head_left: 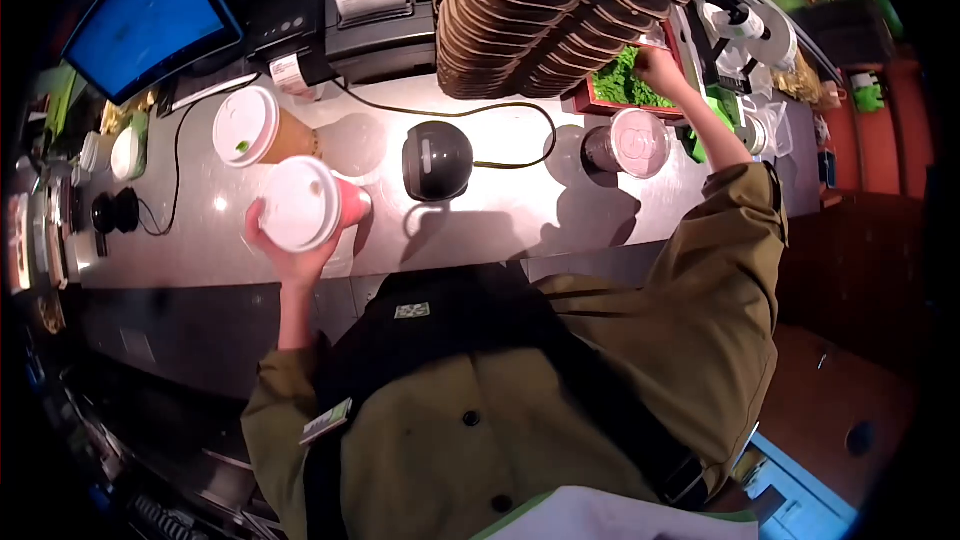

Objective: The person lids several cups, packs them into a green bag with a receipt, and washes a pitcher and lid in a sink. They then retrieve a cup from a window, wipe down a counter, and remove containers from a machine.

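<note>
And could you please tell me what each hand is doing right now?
Left hand: closed around a lidded cup.
Right hand: fingers curled at the green pieces; grip unclear.

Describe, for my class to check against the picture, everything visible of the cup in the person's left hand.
The cup has a reddish-pink side and a round, white, plastic-looking lid with a raised rim and a small dark spot on top. The lid is on. The left hand grips it near the front edge of the metal counter, close to another white-lidded cup. Its contents are hidden, and whether its base touches the counter cannot be told.
</note>
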Tool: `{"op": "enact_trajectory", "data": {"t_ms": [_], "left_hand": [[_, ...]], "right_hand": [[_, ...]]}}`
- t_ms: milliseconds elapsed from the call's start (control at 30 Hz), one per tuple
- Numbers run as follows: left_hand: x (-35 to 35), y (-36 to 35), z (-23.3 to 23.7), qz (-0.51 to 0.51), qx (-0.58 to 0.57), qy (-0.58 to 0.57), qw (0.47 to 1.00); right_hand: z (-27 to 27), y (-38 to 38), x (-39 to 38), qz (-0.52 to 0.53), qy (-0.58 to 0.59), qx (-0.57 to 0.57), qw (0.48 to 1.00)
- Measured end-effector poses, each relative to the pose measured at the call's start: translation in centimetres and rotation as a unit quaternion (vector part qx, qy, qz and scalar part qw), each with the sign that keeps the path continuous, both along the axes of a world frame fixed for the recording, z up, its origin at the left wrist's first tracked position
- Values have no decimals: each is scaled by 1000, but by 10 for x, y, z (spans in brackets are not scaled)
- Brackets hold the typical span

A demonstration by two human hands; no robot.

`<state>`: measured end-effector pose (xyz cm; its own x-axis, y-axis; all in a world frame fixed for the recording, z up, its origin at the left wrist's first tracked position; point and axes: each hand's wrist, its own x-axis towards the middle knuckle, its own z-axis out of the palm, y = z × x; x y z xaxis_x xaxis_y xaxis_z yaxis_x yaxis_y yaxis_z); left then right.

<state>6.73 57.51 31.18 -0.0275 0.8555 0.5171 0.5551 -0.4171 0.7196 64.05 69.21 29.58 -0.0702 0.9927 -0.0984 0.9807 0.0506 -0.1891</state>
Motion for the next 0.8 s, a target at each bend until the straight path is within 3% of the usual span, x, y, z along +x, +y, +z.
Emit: {"op": "enact_trajectory", "data": {"t_ms": [67,133,200,267,333,400,467,500,533,667,800], "left_hand": [[2,5,-5,-53,-16,-44,998],[-5,8,-13,-118,-11,-56,991],[-11,12,-14,-193,-41,-109,974],[-27,22,-3,-242,-86,-51,965],[-37,28,15,-248,-157,4,956],[-41,28,25,-233,-177,6,956],[-40,23,30,-246,-160,-43,955],[-33,18,27,-253,-147,-129,947],[-21,14,21,-229,-135,-188,945],[17,7,6,-125,-117,-382,908],[3,14,0,-146,-100,-251,952]], "right_hand": [[-2,-3,14,-50,73,66,994],[20,-4,18,-63,-31,71,995],[63,-16,3,-170,80,126,974],[108,-42,-22,-160,248,171,940],[155,-75,-101,-125,315,190,921],[172,-98,-176,15,388,156,908],[170,-107,-250,234,300,182,907],[162,-108,-284,259,315,149,901],[149,-98,-310,357,271,206,870],[119,-73,-388,448,240,221,832],[118,-60,-397,484,153,158,847]]}}
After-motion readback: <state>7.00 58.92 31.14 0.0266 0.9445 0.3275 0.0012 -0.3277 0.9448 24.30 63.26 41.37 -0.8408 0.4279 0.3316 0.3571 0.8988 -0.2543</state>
